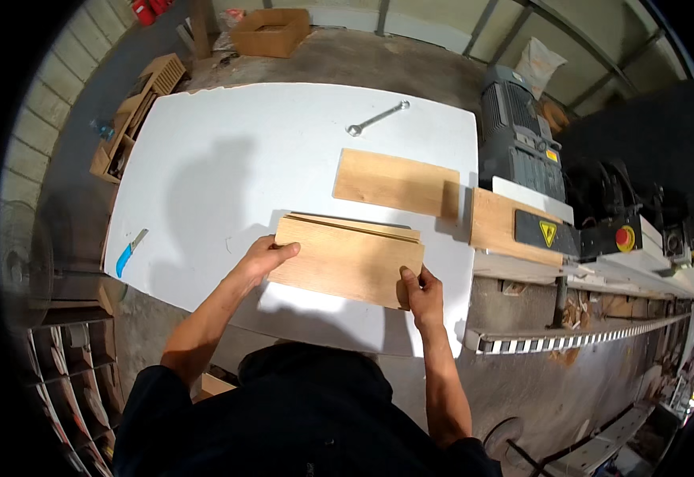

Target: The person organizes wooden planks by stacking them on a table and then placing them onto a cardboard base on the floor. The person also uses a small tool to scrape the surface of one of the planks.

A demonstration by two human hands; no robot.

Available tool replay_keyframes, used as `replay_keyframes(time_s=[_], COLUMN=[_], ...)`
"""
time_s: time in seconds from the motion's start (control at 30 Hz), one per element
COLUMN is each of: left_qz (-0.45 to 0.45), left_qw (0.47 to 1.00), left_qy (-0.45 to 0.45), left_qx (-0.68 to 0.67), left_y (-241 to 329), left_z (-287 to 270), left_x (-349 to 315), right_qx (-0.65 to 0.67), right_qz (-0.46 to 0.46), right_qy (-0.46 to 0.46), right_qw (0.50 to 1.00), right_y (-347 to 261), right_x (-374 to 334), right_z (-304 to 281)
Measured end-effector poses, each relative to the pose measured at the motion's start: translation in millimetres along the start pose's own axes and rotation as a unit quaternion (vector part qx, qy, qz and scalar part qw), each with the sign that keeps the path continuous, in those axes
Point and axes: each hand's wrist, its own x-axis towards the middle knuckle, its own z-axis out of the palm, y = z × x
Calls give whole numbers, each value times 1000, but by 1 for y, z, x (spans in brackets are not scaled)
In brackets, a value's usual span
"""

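Between my two hands is a small stack of light wooden boards, tilted so the top board's face shows. Behind its far edge, the edges of the boards beneath are visible. My left hand grips the stack's left end, thumb on the top face. At the right end my right hand holds the near corner, its thumb also on top; the fingers underneath are partly hidden. A separate wooden board lies flat on the white table, just beyond the stack.
A combination wrench lies near the table's far edge, and a blue-handled utility knife at its left. On the right, a machine with a motor and a red stop button adjoins the table; another wooden board rests there.
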Motion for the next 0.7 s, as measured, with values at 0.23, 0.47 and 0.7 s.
replay_keyframes(time_s=[0.23,0.47,0.7], left_qz=[56,277,466], left_qw=[998,910,628], left_qy=[39,153,16], left_qx=[10,267,623], left_y=[-2,54,37], left_z=[-3,-3,63], left_x=[-3,20,4], right_qx=[222,60,69], right_qz=[62,-50,9], right_qy=[12,124,106], right_qw=[973,989,992], right_y=[16,4,-12], right_x=[-1,-10,0], right_z=[-10,7,17])
